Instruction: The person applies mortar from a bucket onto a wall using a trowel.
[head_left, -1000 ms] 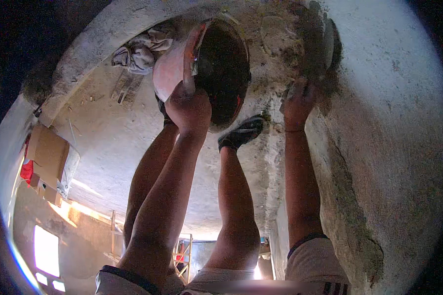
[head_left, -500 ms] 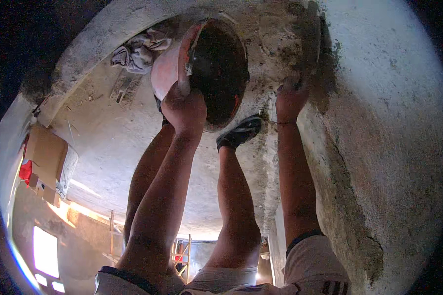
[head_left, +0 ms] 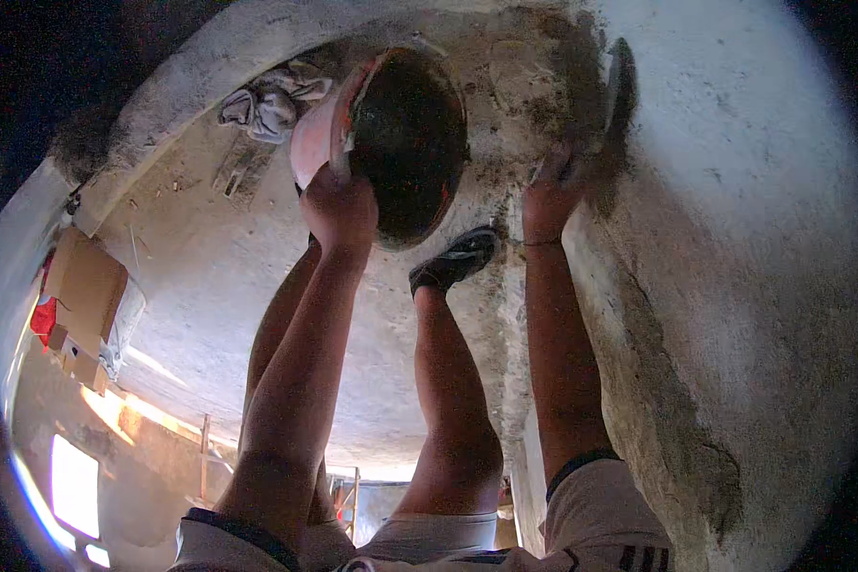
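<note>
My left hand point(head_left: 341, 210) is closed on the near-left rim of a round basin point(head_left: 410, 143), pinkish outside and dark inside. The basin is tilted, its mouth turned toward the right, and shadow hides what it contains. My right hand point(head_left: 551, 202) is closed around a plastering trowel point(head_left: 622, 91), whose dark blade shows edge-on along the wall. The handle is mostly covered by my fingers. Around the blade, the wall point(head_left: 734, 210) has a dark, wet-looking patch point(head_left: 582, 67).
A crumpled cloth point(head_left: 267, 112) lies on the floor left of the basin. My shod foot point(head_left: 458, 257) stands just below the basin, close to the wall's base. A cardboard box point(head_left: 88, 286) stands farther left. A long crack point(head_left: 677, 381) runs down the right wall.
The basin and my left hand have shifted slightly left in view. My right hand has also moved a little left, while the trowel blade shows more plainly against the wall.
</note>
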`<move>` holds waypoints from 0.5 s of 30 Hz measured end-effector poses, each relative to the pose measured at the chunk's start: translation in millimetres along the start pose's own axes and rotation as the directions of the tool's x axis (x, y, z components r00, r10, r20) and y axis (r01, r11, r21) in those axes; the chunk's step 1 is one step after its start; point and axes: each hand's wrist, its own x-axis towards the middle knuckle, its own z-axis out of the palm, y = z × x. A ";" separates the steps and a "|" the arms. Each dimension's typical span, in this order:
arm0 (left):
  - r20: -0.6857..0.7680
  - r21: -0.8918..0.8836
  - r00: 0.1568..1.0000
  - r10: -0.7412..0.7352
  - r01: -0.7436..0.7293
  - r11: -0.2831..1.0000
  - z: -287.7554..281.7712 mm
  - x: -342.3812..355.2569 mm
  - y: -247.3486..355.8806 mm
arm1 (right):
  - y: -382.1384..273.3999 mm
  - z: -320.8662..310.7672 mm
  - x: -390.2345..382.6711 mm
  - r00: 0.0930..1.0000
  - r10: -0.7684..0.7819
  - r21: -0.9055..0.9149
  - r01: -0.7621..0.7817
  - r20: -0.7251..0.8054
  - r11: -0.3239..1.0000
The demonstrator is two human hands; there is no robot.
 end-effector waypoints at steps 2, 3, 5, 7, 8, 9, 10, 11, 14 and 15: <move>-0.004 -0.080 0.999 -0.041 0.040 0.996 -7.6 3.7 -10.8 | -4.7 -14.1 8.2 0.965 0.006 -0.139 0.032 0.261 0.990; -0.014 -0.081 0.999 -0.030 0.029 0.996 -13.7 2.5 -15.9 | -5.8 -20.0 12.9 0.859 0.053 -0.265 0.098 0.509 0.959; 0.068 -0.160 0.996 -0.065 0.075 0.984 -19.1 -13.5 5.4 | 51.1 -6.2 14.3 0.898 0.006 -0.283 0.132 0.440 0.950; 0.000 0.049 0.994 0.105 -0.105 0.993 -28.2 -15.6 -17.4 | 41.1 1.1 11.1 0.923 -0.034 -0.234 0.133 0.384 0.963; 0.036 -0.041 0.999 0.034 -0.033 0.999 -50.6 -21.3 -7.6 | 5.3 -8.6 12.7 0.940 0.214 0.097 -0.247 0.266 0.964; 0.080 -0.146 0.996 -0.032 0.043 0.988 -67.1 -29.9 -0.3 | -18.1 -20.4 14.1 0.852 0.469 0.430 -0.523 0.233 0.736; 0.045 -0.095 0.999 -0.027 0.031 0.995 -74.1 -37.6 -10.9 | -29.2 -25.0 9.1 0.853 0.469 0.442 -0.520 0.229 0.731; 0.040 -0.093 0.999 -0.020 0.024 0.995 -82.7 -47.0 -11.4 | -35.7 -29.1 2.1 0.866 0.433 0.313 -0.495 0.248 0.811; 0.035 -0.076 0.994 -0.099 0.101 0.992 -105.7 -66.5 -15.8 | -37.1 -12.0 -8.6 0.902 0.281 0.195 -0.356 0.327 0.914; 0.032 -0.041 0.997 -0.071 0.073 0.997 -107.5 -71.0 -21.8 | -27.5 1.3 -13.1 0.913 0.156 0.196 -0.244 0.378 0.950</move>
